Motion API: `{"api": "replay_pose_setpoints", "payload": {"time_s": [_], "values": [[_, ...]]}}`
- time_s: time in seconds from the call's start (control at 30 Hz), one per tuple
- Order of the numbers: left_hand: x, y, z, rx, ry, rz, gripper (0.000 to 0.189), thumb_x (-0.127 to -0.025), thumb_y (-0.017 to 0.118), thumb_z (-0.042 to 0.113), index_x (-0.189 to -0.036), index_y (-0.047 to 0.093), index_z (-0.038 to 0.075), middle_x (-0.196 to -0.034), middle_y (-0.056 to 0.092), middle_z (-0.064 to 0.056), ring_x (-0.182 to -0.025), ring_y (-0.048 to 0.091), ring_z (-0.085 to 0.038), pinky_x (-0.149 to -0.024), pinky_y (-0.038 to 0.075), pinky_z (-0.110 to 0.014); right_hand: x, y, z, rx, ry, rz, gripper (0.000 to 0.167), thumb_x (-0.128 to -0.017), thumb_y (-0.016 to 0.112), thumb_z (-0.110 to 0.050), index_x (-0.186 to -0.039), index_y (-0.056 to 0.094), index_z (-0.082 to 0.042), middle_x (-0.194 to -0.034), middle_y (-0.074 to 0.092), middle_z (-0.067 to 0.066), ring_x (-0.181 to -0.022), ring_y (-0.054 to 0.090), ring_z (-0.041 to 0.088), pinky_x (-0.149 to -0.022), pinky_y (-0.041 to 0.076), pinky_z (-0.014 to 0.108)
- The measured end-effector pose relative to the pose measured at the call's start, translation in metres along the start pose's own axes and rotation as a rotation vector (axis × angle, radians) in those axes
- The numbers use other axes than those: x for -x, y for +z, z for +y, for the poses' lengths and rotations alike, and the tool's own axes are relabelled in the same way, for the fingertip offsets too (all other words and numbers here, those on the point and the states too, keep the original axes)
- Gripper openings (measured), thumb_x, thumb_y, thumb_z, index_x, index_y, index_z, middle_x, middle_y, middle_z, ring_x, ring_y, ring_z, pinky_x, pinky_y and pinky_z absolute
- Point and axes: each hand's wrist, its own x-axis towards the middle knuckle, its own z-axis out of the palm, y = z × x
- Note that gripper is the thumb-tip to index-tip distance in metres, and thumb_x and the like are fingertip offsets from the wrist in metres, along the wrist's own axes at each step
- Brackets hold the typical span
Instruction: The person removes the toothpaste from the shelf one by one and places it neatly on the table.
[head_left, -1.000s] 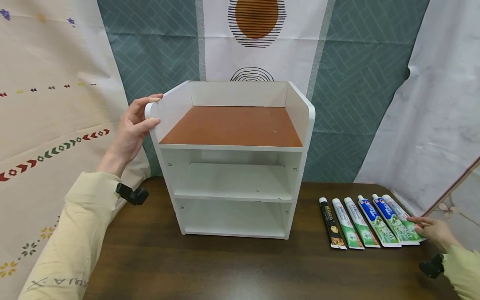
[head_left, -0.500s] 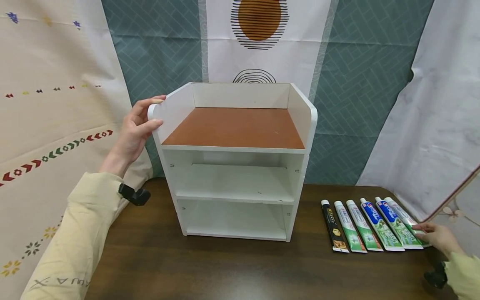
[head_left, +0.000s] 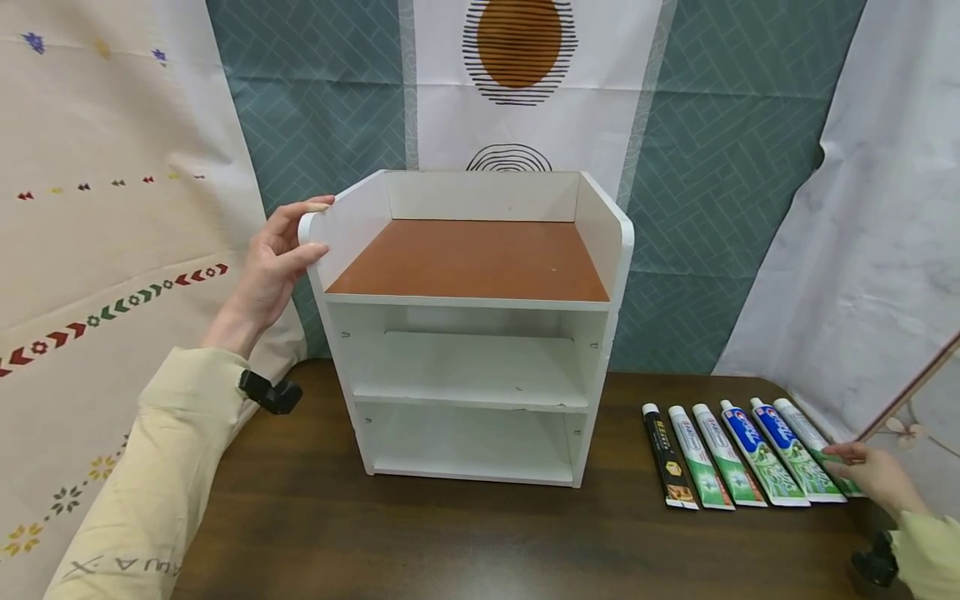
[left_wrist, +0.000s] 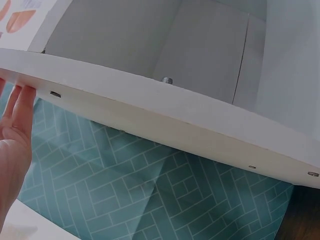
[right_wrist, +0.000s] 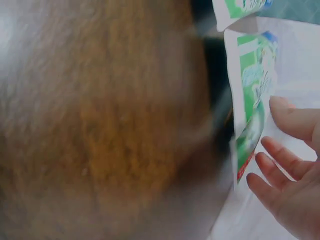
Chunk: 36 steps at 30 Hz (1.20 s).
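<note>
A white shelf unit (head_left: 480, 398) with a brown top panel stands on the dark table. My left hand (head_left: 272, 265) holds the upper front corner of its left side panel, thumb in front and fingers over the edge. To the right lie several toothpaste tubes side by side, caps away from me: a black one (head_left: 669, 458), two white-and-green ones, two blue-and-green ones (head_left: 797, 450), and another green-and-white tube (head_left: 808, 435) at the far right. My right hand (head_left: 876, 477) pinches that last tube near its flat end; the grip is partly hidden.
Flower-patterned cream cloth (head_left: 135, 275) hangs at the left, and white cloth (head_left: 847, 250) closes off the right side. Teal patterned cloth (head_left: 720, 208) hangs behind the shelf. Brown table surface (head_left: 465, 542) lies in front of the shelf.
The rightmost tube has shifted slightly right with my right hand, away from its neighbour. My left hand stays on the shelf panel. The head view has moved a little.
</note>
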Motion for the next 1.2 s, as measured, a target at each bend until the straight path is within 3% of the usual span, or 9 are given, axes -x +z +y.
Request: {"api": "replay_pose_setpoints", "payload": {"time_s": [0.27,0.37,0.53,0.57,0.7,0.77,0.9,1.03,1.2], "values": [[0.001,-0.002,0.000,-0.009,-0.001,0.005,0.040,-0.085,0.050,-0.012,-0.120,0.054,0.006,-0.136,0.035,-0.013,-0.113,0.038,-0.027,-0.077,0.045,-0.028,-0.009,0.007,-0.029,-0.037,-0.075,0.074,0.036,-0.090,0.055,-0.022,-0.097,0.057,0.013,-0.094,0.053,0.036,-0.085,0.049,0.051,-0.064,0.039,0.052],[0.001,-0.003,-0.001,-0.009,0.001,0.009,0.040,-0.085,0.049,-0.012,-0.120,0.054,0.006,-0.136,0.035,-0.013,-0.113,0.038,-0.027,-0.077,0.045,-0.028,-0.020,0.014,-0.038,-0.068,-0.099,0.073,0.038,-0.090,0.055,-0.031,-0.101,0.059,0.005,-0.091,0.060,0.022,-0.081,0.057,0.034,-0.060,0.043,0.047],[0.001,-0.002,-0.001,-0.009,0.000,0.009,0.041,-0.085,0.049,-0.012,-0.121,0.053,0.006,-0.137,0.035,-0.013,-0.114,0.038,-0.027,-0.077,0.045,-0.028,-0.034,0.027,-0.059,-0.163,-0.166,0.076,0.033,-0.088,0.059,-0.033,-0.100,0.062,-0.003,-0.093,0.062,0.007,-0.081,0.057,0.020,-0.056,0.045,0.042],[0.000,-0.002,-0.001,-0.009,-0.001,0.007,0.041,-0.085,0.049,-0.012,-0.121,0.053,0.006,-0.137,0.035,-0.013,-0.113,0.038,-0.027,-0.077,0.045,-0.028,-0.034,0.029,-0.067,-0.173,-0.176,0.069,0.032,-0.088,0.060,-0.031,-0.101,0.062,-0.002,-0.095,0.061,0.011,-0.083,0.056,0.025,-0.059,0.044,0.044],[-0.001,0.001,-0.001,-0.001,-0.003,0.002,0.040,-0.085,0.049,-0.012,-0.120,0.054,0.006,-0.137,0.034,-0.013,-0.114,0.038,-0.027,-0.077,0.045,-0.028,-0.025,0.035,-0.104,-0.172,-0.214,0.093,0.028,-0.088,0.060,-0.031,-0.102,0.062,-0.007,-0.096,0.061,0.005,-0.085,0.054,0.020,-0.059,0.044,0.046],[-0.001,0.001,-0.001,0.005,-0.003,0.001,0.040,-0.085,0.050,-0.012,-0.120,0.054,0.007,-0.137,0.034,-0.012,-0.113,0.038,-0.027,-0.077,0.045,-0.028,-0.018,0.035,-0.127,-0.190,-0.239,0.070,0.031,-0.089,0.059,-0.029,-0.104,0.061,-0.003,-0.098,0.060,0.013,-0.087,0.053,0.027,-0.063,0.043,0.047],[-0.002,0.002,0.000,-0.007,-0.001,0.009,0.040,-0.085,0.051,-0.011,-0.120,0.054,0.007,-0.137,0.034,-0.012,-0.114,0.037,-0.026,-0.077,0.044,-0.028,-0.011,0.037,-0.165,-0.238,-0.273,0.021,0.033,-0.089,0.058,-0.028,-0.108,0.059,0.000,-0.101,0.059,0.014,-0.088,0.052,0.023,-0.068,0.043,0.037],[-0.003,0.000,0.001,-0.025,-0.009,0.014,0.041,-0.085,0.050,-0.011,-0.121,0.054,0.007,-0.139,0.033,-0.010,-0.116,0.037,-0.027,-0.077,0.045,-0.028,-0.015,0.044,-0.184,-0.295,-0.277,-0.030,0.034,-0.088,0.059,-0.031,-0.109,0.059,-0.004,-0.101,0.060,0.009,-0.089,0.053,0.020,-0.070,0.044,0.034],[-0.002,0.001,0.004,-0.061,-0.056,-0.009,0.045,-0.086,0.051,-0.010,-0.128,0.050,0.008,-0.143,0.029,-0.006,-0.118,0.036,-0.027,-0.080,0.044,-0.025,-0.014,0.052,-0.196,-0.316,-0.313,-0.039,0.033,-0.088,0.060,-0.030,-0.109,0.060,-0.005,-0.103,0.060,0.009,-0.095,0.052,0.028,-0.074,0.044,0.042]]}}
